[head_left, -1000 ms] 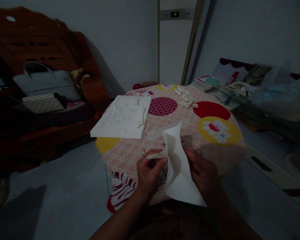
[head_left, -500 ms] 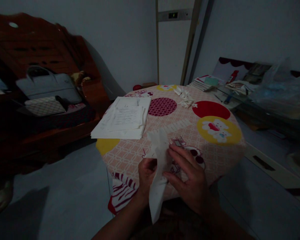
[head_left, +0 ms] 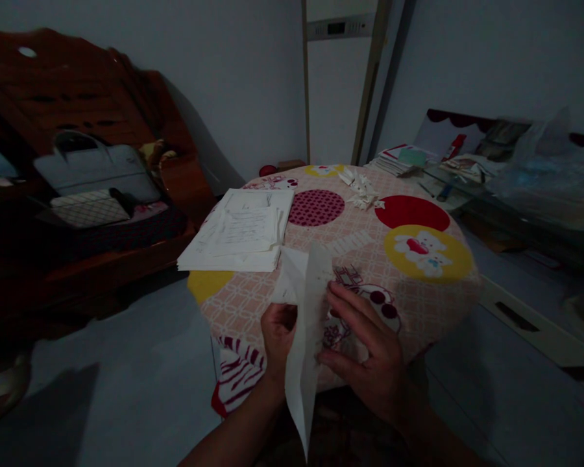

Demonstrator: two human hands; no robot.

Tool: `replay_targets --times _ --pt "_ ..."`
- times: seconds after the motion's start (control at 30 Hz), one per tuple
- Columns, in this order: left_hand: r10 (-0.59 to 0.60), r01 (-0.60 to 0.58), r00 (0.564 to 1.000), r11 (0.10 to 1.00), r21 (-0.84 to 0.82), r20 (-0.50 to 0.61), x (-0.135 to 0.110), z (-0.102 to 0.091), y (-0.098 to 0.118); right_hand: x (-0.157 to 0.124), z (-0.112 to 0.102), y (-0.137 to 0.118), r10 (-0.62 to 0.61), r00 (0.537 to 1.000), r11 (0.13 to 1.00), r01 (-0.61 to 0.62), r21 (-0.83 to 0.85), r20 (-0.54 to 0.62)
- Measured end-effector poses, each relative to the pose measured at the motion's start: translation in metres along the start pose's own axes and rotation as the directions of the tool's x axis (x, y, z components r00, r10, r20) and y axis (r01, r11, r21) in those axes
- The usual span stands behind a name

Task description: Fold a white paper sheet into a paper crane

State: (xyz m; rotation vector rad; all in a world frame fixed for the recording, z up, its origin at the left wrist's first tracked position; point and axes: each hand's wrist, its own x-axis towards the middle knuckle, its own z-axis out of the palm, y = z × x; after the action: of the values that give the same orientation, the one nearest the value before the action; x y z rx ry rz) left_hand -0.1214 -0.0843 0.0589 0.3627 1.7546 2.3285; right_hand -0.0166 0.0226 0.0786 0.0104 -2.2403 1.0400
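Note:
A folded white sheet of paper (head_left: 307, 324) stands upright between my hands over the near edge of the table. My left hand (head_left: 278, 337) grips it from the left, its fingers partly hidden behind the paper. On the other side, my right hand (head_left: 370, 350) has its fingertips and thumb against the sheet's right face. Past the paper lies a row of white paper strips (head_left: 348, 243) on the tablecloth (head_left: 253, 301). Further back is a heap of folded paper pieces (head_left: 363, 191). A stack of written sheets (head_left: 233, 227) rests at the table's left.
A wooden bench (head_left: 63, 84) on the left holds a grey bag (head_left: 97, 172) and a checked pouch (head_left: 90, 209). On the right, a glass-topped stand (head_left: 462, 194) carries papers and a clear plastic bag (head_left: 540, 181). A tall white cabinet unit (head_left: 339, 97) stands behind the table.
The paper's folds have spread wider, and its lower end reaches further down. My left hand has shifted slightly left; my right hand stays almost in place.

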Motion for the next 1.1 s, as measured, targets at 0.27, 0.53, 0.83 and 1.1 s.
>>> replay_targets --times 0.27,0.53,0.83,1.1 --pt "0.053 -0.054 0.997 0.999 0.008 0.063 -0.002 0.005 0.007 -0.004 0.002 -0.001 -0.016 0.998 0.998 0.013 -0.065 -0.055" --pt "-0.047 0.056 0.944 0.998 -0.018 0.326 -0.004 -0.002 0.014 0.009 -0.032 -0.013 -0.194 0.977 0.944 0.21 -0.254 0.084" --pt "-0.179 0.221 0.924 0.971 -0.091 0.339 0.001 -0.002 0.024 0.024 -0.06 -0.019 -0.25 0.896 0.832 0.393 -0.392 0.368" --pt "-0.194 0.237 0.935 0.964 -0.117 0.296 -0.002 0.002 0.025 0.03 -0.065 -0.017 -0.298 0.86 0.806 0.46 -0.373 0.415"
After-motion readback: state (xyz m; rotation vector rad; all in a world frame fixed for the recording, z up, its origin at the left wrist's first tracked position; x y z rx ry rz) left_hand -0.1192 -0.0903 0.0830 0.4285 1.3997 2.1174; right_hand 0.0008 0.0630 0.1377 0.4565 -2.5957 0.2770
